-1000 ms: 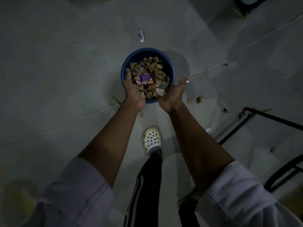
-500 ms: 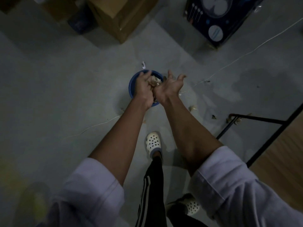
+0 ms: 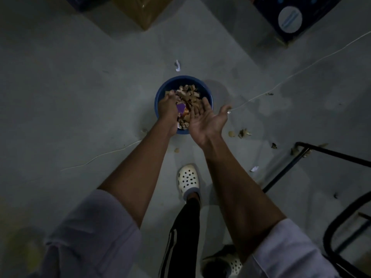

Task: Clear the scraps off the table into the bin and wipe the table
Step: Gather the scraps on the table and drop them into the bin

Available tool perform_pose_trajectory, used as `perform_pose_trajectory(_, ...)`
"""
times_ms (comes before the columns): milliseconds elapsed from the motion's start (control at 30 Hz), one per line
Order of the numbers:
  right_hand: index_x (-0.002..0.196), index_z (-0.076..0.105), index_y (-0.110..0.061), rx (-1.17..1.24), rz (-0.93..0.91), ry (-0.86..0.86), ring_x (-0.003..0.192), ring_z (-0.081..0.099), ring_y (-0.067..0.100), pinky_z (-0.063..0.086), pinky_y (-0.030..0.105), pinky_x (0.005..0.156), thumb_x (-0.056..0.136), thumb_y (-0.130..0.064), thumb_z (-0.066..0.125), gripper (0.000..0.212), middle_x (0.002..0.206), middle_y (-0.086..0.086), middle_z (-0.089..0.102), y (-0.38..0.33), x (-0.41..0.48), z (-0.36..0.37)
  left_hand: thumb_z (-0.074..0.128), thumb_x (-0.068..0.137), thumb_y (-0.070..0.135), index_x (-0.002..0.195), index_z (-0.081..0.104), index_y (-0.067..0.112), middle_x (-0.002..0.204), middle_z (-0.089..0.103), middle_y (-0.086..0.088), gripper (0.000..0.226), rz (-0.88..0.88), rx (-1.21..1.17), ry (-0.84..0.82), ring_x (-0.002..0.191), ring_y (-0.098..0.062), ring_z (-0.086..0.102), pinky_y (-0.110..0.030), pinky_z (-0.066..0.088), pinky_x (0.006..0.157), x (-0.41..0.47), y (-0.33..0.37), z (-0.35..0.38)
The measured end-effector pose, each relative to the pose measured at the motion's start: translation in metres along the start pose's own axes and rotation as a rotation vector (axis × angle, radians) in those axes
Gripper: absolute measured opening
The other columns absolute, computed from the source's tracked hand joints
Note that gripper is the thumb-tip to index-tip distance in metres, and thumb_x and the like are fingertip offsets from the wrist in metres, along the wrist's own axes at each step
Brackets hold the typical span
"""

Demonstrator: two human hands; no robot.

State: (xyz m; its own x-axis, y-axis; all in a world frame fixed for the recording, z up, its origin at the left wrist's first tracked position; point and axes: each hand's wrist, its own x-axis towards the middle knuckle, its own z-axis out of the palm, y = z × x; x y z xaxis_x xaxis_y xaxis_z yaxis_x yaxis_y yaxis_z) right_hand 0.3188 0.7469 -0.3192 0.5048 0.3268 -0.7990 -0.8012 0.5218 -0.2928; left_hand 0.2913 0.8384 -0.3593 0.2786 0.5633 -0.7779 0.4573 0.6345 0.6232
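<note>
The right grip (image 3: 204, 119) is wide: palm turned up, fingers spread and straight, thumb out to the side, holding nothing. It hangs over the near right edge of the blue bin (image 3: 180, 78), which stands on the grey floor (image 3: 80, 97) directly under both grips.

The left grip (image 3: 167, 106) is just beside the right one, back of the hand up, its fingers pointing down over the bin's left side. The light is dim and the fingertips merge with the litter below them, so I cannot tell whether it pinches any piece or is merely open above the pile.

The scraps (image 3: 189, 95), brown and tan bits heaped to the rim, show between and beyond the two grips, with a purple piece (image 3: 181, 107) right between them. A few loose floor scraps (image 3: 244, 133) lie to the right of the right grip, well apart from the bin. A small white scrap (image 3: 177, 66) lies on the floor beyond both grips.

A thin white cord (image 3: 281, 85) runs away from the right grip's thumb. Below the grips is a white perforated shoe (image 3: 187, 180); a black metal frame (image 3: 321, 152) stands far right.
</note>
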Motion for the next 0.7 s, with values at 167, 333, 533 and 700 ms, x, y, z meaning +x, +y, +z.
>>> perform_pose_trajectory(167,0.156,0.035,-0.006,-0.03,0.001,0.099,0.15,0.034,0.026,0.029,0.033,0.118,0.101,-0.073,0.017,0.088,0.161,0.013,0.038,-0.008,0.01,-0.013,0.043,0.11,0.019,0.12,0.062,0.015,0.093,0.06,0.0,0.022,-0.093,-0.037,-0.051,0.084,-0.012,0.058,-0.024,0.048,0.08,0.012,-0.009,-0.012)
perform_pose_trajectory(333,0.155,0.039,-0.007,-0.035,-0.014,0.123,0.152,0.032,0.025,0.026,0.034,0.123,0.1,-0.074,0.017,0.09,0.162,0.012,0.037,-0.033,-0.013,-0.017,0.044,0.109,0.04,0.157,0.039,0.016,0.153,0.051,-0.009,0.053,-0.116,-0.049,-0.186,0.139,-0.027,0.049,-0.043,0.039,0.118,-0.034,-0.008,-0.013)
perform_pose_trajectory(533,0.156,0.038,-0.01,-0.006,-0.051,0.052,0.153,0.029,0.026,0.026,0.045,0.125,0.103,-0.07,0.02,0.082,0.163,0.01,0.036,-0.089,-0.089,-0.008,0.035,0.108,0.053,0.152,0.046,0.022,0.146,0.058,-0.008,0.055,-0.033,-0.02,-0.333,0.129,-0.025,0.057,-0.041,0.05,0.101,-0.136,0.036,0.012)
perform_pose_trajectory(700,0.154,0.042,-0.011,-0.043,-0.165,-0.09,0.147,0.04,0.024,0.033,0.049,0.121,0.106,-0.06,0.033,0.068,0.157,0.006,0.046,-0.139,-0.19,-0.012,0.036,0.109,0.05,0.149,0.05,0.016,0.143,0.061,-0.011,0.055,0.11,0.036,-0.448,0.134,-0.028,0.055,-0.045,0.047,0.11,-0.255,0.059,0.035)
